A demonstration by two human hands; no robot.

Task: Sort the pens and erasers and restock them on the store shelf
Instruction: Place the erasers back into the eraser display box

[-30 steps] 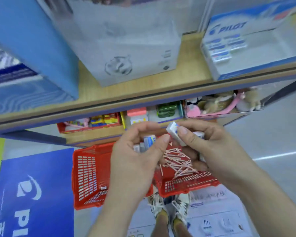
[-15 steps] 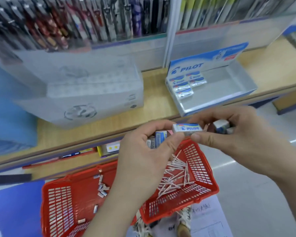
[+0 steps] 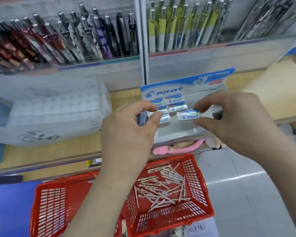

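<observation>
Eraser (image 3: 188,115) sits pinched between right fingers (image 3: 200,107), seemingly above tray (image 3: 178,130).

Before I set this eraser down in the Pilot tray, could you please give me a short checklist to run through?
1. Right hand pinches the held eraser securely: ok, thumb and fingers clamp its right end.
2. Held eraser is over the Pilot tray: ok, it is above the tray's bare floor.
3. Room beside the stocked erasers: ok, bare floor lies to their right.
4. Label faces up like the stocked ones: ok, the print shows.
5. Left hand has a safe grip on the spare erasers: cannot tell, its fingers hide most of them.
</observation>
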